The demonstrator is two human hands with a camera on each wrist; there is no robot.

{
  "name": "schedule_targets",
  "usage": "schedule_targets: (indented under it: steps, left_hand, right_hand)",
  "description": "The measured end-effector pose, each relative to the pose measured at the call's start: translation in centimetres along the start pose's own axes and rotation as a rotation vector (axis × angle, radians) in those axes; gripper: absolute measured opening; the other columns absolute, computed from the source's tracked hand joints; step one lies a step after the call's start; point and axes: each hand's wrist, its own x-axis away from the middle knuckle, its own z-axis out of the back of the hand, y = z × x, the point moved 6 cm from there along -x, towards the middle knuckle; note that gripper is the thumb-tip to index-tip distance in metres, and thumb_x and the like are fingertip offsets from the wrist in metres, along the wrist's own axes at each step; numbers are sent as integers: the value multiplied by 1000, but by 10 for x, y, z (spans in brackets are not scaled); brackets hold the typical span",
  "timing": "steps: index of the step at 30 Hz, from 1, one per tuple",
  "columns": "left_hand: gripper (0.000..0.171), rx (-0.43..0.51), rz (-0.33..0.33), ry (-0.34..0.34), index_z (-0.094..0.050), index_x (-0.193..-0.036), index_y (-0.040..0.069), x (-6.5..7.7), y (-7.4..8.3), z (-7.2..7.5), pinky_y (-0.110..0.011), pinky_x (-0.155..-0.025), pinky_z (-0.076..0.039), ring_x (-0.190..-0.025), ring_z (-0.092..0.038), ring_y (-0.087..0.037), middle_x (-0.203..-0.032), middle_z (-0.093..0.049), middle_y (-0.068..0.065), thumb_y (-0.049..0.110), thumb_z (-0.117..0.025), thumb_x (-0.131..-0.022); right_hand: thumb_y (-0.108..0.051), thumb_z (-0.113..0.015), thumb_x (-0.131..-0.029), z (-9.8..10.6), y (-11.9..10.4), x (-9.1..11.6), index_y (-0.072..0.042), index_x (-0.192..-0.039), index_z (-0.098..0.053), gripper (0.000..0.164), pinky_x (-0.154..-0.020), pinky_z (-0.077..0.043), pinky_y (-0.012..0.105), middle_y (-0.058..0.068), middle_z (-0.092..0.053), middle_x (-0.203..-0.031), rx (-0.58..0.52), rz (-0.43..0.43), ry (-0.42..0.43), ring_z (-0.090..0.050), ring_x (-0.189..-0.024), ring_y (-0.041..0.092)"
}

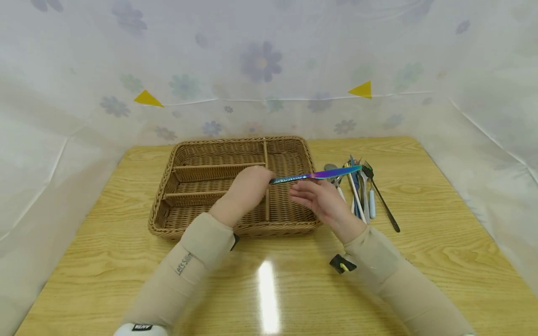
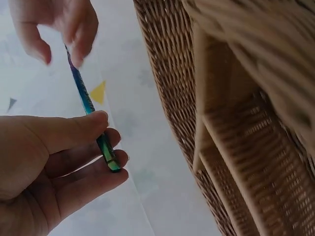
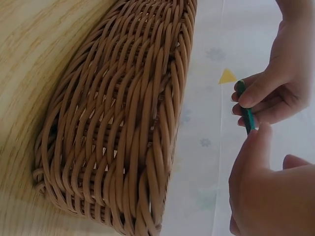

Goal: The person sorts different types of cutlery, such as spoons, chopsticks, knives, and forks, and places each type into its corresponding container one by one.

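A table knife (image 1: 332, 173) with a shiny rainbow blade and patterned handle is held over the right part of a wicker basket (image 1: 290, 227). My left hand (image 1: 251, 185) pinches its handle end between thumb and fingers; the left wrist view shows the green handle tip (image 2: 112, 163) sticking out past the fingers. Just under the blade, my right hand (image 1: 327, 201) has its fingers loosely extended, the fingertips right at the knife. In the right wrist view, the right thumb (image 3: 295, 161) stands apart from the knife.
Slim dividers (image 1: 218, 166) split the basket into compartments. Right of it lies a pile of mixed cutlery (image 1: 364, 198), with a long black fork (image 1: 384, 201) at its outer side. The wooden table (image 1: 441, 261) meets a flowered white curtain (image 1: 260, 112) behind and at the sides.
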Motion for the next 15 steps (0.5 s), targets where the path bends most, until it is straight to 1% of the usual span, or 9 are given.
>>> schedule_targets:
  steps: [2,4,6,9,12,15]
  left_hand:
    - [16,5,25,0,-69,-103,6,1,-12,3,-30,-73,-54,-86,-66,-19,-98,-69,-8,5,-59,-91]
    - [18,20,51,12,-69,-105,5,3,-26,7,-31,-74,-54,-88,-66,-20,-100,-69,-9,5,-58,-91]
    - [17,28,64,26,-69,-105,4,5,-42,12,-34,-76,-54,-90,-66,-22,-101,-69,-10,5,-59,-91]
    - [18,27,82,30,-68,-106,3,7,-67,18,-37,-80,-53,-92,-66,-25,-102,-69,-13,6,-60,-90]
    - [22,31,110,13,-66,-110,1,8,-92,22,-39,-84,-52,-96,-64,-28,-107,-68,-15,8,-60,-90]
    - [22,34,139,-8,-66,-112,1,9,-115,23,-42,-85,-52,-99,-64,-30,-109,-67,-16,6,-58,-91]
  right_hand:
    - [-11,-55,-93,-3,1,1,-2,-105,-44,18,-89,-52,26,5,-61,-95,35,-10,-41,-65,-90,14]
    - [-9,-54,-94,-4,3,2,-3,-107,-40,21,-89,-51,26,5,-60,-96,63,-28,-53,-64,-90,14]
    - [-7,-51,-95,-3,4,1,-3,-109,-38,20,-89,-52,26,4,-59,-95,105,-45,-46,-63,-90,13]
    - [-5,-47,-96,1,5,3,-2,-109,-38,16,-87,-52,26,4,-59,-94,127,-57,-31,-62,-90,14]
    - [-6,-46,-96,6,5,6,-3,-110,-38,16,-86,-52,26,3,-59,-94,127,-67,-17,-62,-90,13]
    - [-8,-47,-97,12,3,9,-5,-112,-38,18,-86,-52,25,3,-58,-96,123,-70,-3,-62,-90,13]
